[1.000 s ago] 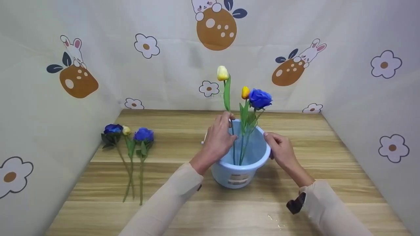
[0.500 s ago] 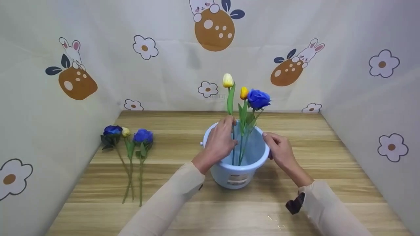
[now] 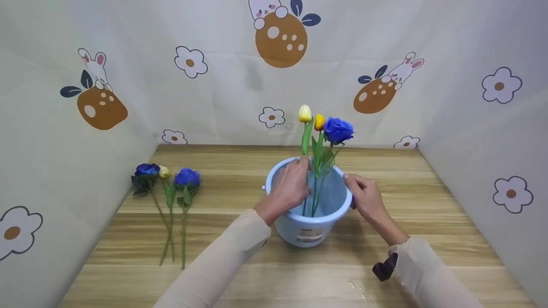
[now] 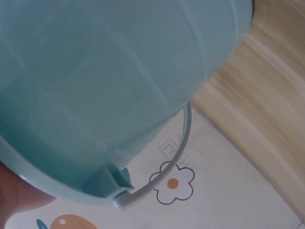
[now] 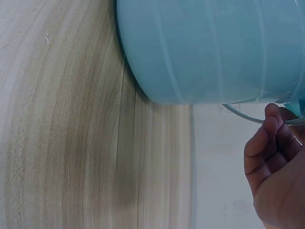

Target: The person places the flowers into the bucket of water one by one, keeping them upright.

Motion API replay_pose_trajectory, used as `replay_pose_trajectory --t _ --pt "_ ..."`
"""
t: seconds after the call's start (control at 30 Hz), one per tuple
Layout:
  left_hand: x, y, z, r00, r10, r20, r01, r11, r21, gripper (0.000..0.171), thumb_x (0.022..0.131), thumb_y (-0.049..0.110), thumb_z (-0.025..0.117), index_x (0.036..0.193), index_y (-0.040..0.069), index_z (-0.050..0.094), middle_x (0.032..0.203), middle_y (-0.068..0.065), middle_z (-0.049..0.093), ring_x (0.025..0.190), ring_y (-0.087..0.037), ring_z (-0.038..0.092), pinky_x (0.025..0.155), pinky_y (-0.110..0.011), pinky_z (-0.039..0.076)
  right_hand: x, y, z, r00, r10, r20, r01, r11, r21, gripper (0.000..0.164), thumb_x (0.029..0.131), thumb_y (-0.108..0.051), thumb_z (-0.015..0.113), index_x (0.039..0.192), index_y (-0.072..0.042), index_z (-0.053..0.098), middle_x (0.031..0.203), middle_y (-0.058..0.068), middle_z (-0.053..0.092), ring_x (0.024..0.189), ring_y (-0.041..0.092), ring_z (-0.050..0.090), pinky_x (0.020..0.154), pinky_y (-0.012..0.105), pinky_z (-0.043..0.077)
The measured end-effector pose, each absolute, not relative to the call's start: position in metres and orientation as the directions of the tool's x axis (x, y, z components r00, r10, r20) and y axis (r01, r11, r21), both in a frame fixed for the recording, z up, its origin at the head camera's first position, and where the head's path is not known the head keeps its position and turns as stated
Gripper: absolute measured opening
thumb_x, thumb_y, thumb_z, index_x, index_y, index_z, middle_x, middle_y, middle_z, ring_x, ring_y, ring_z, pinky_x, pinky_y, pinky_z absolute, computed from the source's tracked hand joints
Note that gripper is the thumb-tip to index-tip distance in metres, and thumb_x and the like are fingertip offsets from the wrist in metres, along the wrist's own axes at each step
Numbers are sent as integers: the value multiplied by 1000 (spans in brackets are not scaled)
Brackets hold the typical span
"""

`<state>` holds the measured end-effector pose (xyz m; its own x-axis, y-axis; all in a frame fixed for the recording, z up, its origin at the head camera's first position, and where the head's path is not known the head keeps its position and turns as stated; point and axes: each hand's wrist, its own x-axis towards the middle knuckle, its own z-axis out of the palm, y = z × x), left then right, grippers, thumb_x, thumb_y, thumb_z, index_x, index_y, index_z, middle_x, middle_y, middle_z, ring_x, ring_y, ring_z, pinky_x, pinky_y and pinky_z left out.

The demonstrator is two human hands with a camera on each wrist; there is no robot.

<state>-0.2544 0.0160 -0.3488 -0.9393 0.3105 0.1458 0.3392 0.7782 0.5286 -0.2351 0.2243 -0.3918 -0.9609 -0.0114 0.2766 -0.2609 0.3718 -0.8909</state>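
In the head view, my left hand (image 3: 292, 183) pinches the stem of a pale yellow artificial tulip (image 3: 305, 114) over the light blue bucket (image 3: 284, 229). The lower stem is inside the bucket, partly behind the fingers. Beside it, an orange-yellow tulip (image 3: 319, 122) and a blue rose (image 3: 338, 130) stand in the bucket, leaning slightly right. My right hand (image 3: 367, 196) grips the right side of the rim, thumb on top. The right wrist view shows that hand's (image 5: 279, 174) curled fingers by the bucket's handle. Only a bit of my left hand (image 4: 24, 193) appears in the left wrist view.
Left on the wooden table (image 3: 231, 179) lie a dark blue rose (image 3: 147, 170), a small pale yellow tulip (image 3: 164, 172) and another blue rose (image 3: 187, 177), stems toward me. Printed cloth walls (image 3: 222, 98) enclose the back and sides.
My left hand has lowered the pale yellow tulip deeper into the bucket and moved it right, closer to the orange-yellow tulip. My right hand has stayed on the rim.
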Motion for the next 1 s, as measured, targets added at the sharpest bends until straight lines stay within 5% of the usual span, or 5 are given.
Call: replay_pose_trajectory --t 0.3,0.53,0.73,1.0 --pt "-255 16 -352 -924 345 165 381 790 480 46 75 4 76 114 10 52 101 -5 58 91 -18 59 75 -31 53 -235 223 -393 -954 16 300 -274 363 -891 29 97 -21 53 89 1 70 50 1 52 39 8 45 38 25 40" --pt "-256 17 -353 -921 362 146 387 796 466 46 77 4 74 117 9 51 99 -5 58 89 -19 60 73 -29 53 -234 221 -393 -955 11 295 -271 360 -892 39 98 -24 52 73 5 62 51 16 50 38 7 45 38 26 40" --pt "-257 18 -352 -930 355 98 357 804 475 43 81 1 68 118 10 49 93 -3 56 81 -17 58 65 -26 52 -235 221 -392 -952 7 306 -284 354 -891 41 98 -23 52 68 4 61 49 10 50 37 7 45 38 26 40" --pt "-259 17 -353 -934 356 25 313 784 536 42 86 0 62 123 10 46 88 -2 55 75 -15 59 56 -23 50 -234 220 -392 -953 -2 302 -281 371 -885 42 98 -23 51 71 7 60 50 3 51 41 24 49 39 27 41"
